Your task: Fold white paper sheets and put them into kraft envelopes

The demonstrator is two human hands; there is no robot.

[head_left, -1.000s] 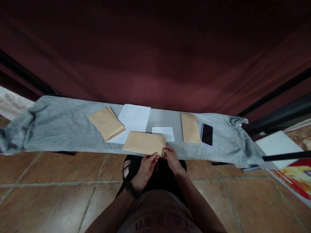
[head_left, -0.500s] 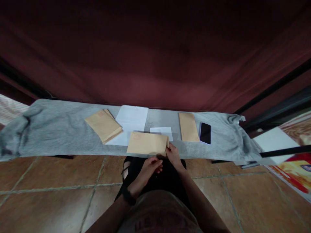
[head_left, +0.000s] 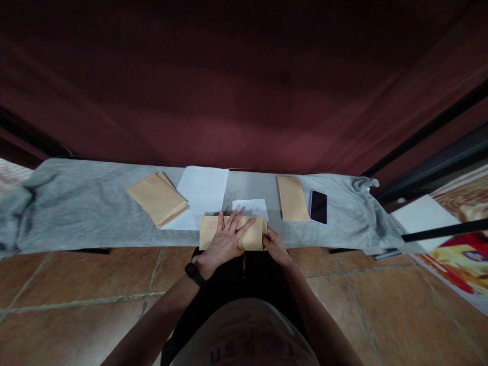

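Observation:
A brown paper envelope (head_left: 253,237) lies at the near edge of the cloth-covered bench, directly in front of me. Across its middle my left hand (head_left: 225,239) is laid flat, fingers spread, with a dark band on the wrist. At the envelope's right end my right hand (head_left: 275,245) pinches the edge, where the flap stands slightly bent; its fingertips are partly hidden. Just beyond the envelope is a small white sheet of paper (head_left: 249,206). Larger white paper (head_left: 206,185) lies to the left of that, partly under a stack of brown envelopes (head_left: 154,195).
Right of my hands another brown envelope (head_left: 293,199) lies beside a dark-screened phone (head_left: 318,207). Grey cloth (head_left: 87,203) covers the narrow bench, which runs along a dark red panel (head_left: 244,122). A white board (head_left: 423,223) and a colourful box (head_left: 465,264) are at the far right.
My left hand has moved up from the lap and now spreads over the envelope. The envelope has come slightly nearer to me, its right end still in my right hand.

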